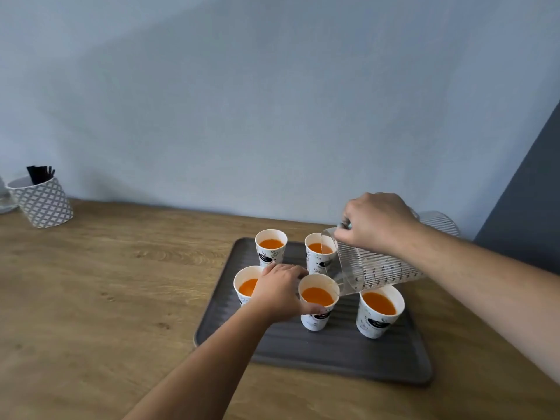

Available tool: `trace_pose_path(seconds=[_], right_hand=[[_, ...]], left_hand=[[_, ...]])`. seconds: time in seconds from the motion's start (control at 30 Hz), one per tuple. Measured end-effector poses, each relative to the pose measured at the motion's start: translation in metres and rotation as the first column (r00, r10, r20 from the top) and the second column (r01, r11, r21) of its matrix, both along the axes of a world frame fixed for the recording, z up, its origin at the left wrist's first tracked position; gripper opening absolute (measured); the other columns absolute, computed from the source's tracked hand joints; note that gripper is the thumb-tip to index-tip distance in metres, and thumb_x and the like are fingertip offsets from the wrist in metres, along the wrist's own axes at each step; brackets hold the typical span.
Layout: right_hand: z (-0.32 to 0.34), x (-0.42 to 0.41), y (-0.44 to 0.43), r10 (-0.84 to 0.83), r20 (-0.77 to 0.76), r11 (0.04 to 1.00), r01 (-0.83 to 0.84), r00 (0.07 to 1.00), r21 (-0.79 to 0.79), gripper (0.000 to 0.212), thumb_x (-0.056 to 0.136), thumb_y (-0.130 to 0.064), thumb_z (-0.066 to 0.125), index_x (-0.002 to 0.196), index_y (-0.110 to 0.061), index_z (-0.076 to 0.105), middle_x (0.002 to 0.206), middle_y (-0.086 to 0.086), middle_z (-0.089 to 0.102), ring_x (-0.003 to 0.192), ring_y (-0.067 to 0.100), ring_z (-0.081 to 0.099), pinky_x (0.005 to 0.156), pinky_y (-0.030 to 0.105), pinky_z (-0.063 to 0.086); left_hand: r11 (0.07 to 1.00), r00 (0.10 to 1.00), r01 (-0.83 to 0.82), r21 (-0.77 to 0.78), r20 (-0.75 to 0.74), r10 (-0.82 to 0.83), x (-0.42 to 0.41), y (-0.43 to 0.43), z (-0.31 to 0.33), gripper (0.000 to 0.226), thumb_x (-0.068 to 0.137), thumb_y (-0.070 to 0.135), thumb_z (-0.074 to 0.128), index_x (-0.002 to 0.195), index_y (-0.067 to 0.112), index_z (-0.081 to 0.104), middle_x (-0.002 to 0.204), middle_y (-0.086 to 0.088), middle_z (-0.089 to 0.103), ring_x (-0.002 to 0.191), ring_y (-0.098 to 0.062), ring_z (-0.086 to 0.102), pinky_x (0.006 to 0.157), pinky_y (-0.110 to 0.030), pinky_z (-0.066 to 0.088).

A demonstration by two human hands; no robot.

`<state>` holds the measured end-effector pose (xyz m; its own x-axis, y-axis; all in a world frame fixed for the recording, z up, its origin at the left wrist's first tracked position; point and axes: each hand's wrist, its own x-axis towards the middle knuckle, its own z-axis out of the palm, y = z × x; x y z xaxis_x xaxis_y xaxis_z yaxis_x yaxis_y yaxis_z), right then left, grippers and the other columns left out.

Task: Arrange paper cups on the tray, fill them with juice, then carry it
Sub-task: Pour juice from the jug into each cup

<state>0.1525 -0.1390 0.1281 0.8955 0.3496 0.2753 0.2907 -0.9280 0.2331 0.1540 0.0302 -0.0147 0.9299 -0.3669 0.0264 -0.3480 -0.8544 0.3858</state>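
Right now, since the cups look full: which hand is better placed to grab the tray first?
Probably the left hand: it holds a cup on the tray; the right hand grips the tilted jug.

A single wide-angle camera on the person's head looks forward and down from close above the wooden table, its frame tilted so the tabletop slopes. The grey tray sits low centre-right, the left hand and right hand reach in from below and right, and a blue-grey wall fills the upper half.
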Motion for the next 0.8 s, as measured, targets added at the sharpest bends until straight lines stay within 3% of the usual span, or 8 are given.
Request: trace_pose_path(seconds=[0.2, 0.33, 0.63, 0.8], right_hand=[[-0.001, 0.0, 0.005, 0.027, -0.003, 0.997, -0.028, 1.0, -0.075, 0.031, 0.083, -0.039, 0.049, 0.062, -0.018, 0.057, 0.054, -0.006, 0.045, 0.056, 0.019, 0.047, 0.051, 0.025, 0.03], [0.0, -0.001, 0.007, 0.055, 0.0, 0.992, -0.055, 0.998, -0.113, 0.032, 0.084, -0.038, 0.046, 0.069, -0.017, 0.064, 0.059, -0.002, 0.052, 0.061, 0.022, 0.052, 0.055, 0.026, 0.034], [0.002, -0.005, 0.012, 0.163, 0.035, 0.969, -0.153, 0.986, -0.196, 0.027, 0.086, -0.036, 0.045, 0.067, -0.017, 0.05, 0.056, -0.002, 0.04, 0.062, 0.025, 0.046, 0.058, 0.028, 0.034], [0.002, -0.005, 0.01, 0.156, 0.013, 0.977, -0.152, 0.988, -0.152, 0.026, 0.084, -0.038, 0.047, 0.067, -0.019, 0.052, 0.055, -0.004, 0.042, 0.06, 0.021, 0.048, 0.057, 0.027, 0.035]], left_hand=[[1.0, 1.0, 0.0, -0.004, -0.022, 0.0, 0.0, -0.001, 0.003, 0.081, 0.067, 0.067, 0.068, 0.132, 0.024, 0.048, 0.135, 0.006, 0.055, 0.128, -0.015, 0.043, 0.111, -0.036, 0.026], [1.0, 1.0, 0.002, -0.007, -0.018, -0.002, 0.001, -0.001, 0.002, 0.081, 0.066, 0.068, 0.067, 0.131, 0.024, 0.049, 0.133, 0.007, 0.056, 0.126, -0.015, 0.045, 0.108, -0.035, 0.028], [1.0, 1.0, 0.01, -0.014, -0.015, -0.01, 0.002, 0.0, 0.002, 0.079, 0.066, 0.067, 0.068, 0.13, 0.024, 0.05, 0.131, 0.006, 0.057, 0.124, -0.015, 0.047, 0.105, -0.034, 0.031], [1.0, 1.0, 0.018, -0.013, -0.019, -0.019, 0.004, 0.0, 0.001, 0.08, 0.064, 0.07, 0.067, 0.128, 0.024, 0.052, 0.129, 0.006, 0.058, 0.121, -0.015, 0.049, 0.103, -0.034, 0.034]])
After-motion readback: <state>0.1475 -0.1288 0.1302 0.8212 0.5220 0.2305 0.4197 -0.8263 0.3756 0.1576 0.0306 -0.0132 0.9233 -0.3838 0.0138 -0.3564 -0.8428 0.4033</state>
